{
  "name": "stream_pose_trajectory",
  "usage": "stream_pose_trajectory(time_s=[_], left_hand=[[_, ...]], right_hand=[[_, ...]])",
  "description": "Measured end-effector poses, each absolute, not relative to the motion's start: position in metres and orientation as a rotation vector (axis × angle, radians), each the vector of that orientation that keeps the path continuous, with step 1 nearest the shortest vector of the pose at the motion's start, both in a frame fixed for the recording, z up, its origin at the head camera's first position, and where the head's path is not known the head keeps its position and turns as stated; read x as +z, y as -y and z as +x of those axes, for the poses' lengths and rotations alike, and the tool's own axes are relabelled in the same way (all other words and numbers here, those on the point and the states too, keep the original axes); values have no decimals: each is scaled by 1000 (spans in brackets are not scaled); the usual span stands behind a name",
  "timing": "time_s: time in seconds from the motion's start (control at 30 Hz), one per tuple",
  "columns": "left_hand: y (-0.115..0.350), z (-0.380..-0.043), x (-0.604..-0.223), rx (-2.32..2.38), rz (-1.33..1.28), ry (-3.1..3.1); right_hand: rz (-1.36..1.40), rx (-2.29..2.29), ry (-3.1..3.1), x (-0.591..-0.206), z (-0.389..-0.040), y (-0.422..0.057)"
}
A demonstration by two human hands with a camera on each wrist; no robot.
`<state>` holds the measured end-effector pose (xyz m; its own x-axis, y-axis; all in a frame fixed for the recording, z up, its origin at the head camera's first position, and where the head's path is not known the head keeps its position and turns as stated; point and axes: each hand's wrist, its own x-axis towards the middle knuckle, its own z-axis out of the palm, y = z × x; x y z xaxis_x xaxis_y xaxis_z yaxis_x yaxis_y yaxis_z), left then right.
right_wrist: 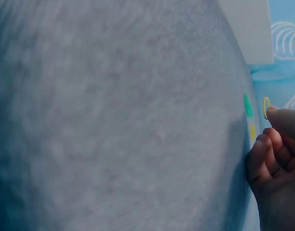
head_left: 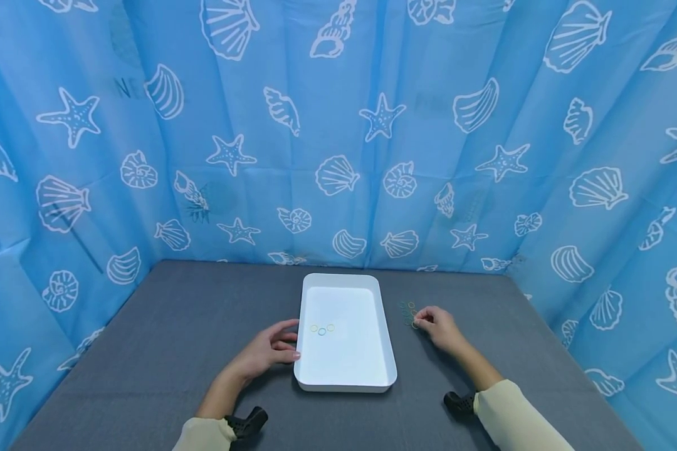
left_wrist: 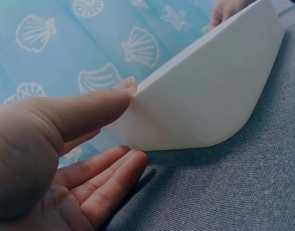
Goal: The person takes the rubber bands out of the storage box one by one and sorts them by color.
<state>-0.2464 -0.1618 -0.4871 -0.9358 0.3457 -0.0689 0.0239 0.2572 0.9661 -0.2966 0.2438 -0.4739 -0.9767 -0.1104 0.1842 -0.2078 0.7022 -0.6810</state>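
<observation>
A white rectangular tray (head_left: 344, 382) stands in the middle of the table. Inside it lie a blue ring (head_left: 322, 335) and two small yellow rings, one on either side. My left hand (head_left: 267, 348) is at the tray's left side. In the left wrist view its thumb touches the rim of the tray (left_wrist: 200, 96), while the other fingers extend loosely beside the wall. Right of the tray, my right hand (head_left: 441, 328) pinches a thin yellow ring (right_wrist: 266, 109) between thumb and finger. Several green and yellow rings (head_left: 411, 305) lie on the cloth by its fingertips.
Grey cloth (head_left: 214, 300) covers the table. A blue curtain (head_left: 338, 213) printed with white shells and starfish hangs behind and along both sides. Black wrist-worn devices (head_left: 248, 423) sit at both cuffs.
</observation>
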Motion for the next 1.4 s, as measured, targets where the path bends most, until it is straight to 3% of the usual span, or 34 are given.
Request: stream_pose_trajectory(time_s=[1.4], left_hand=[[163, -248, -488, 1740, 347, -2241]], right_hand=[[33, 1154, 2836, -478, -314, -248]])
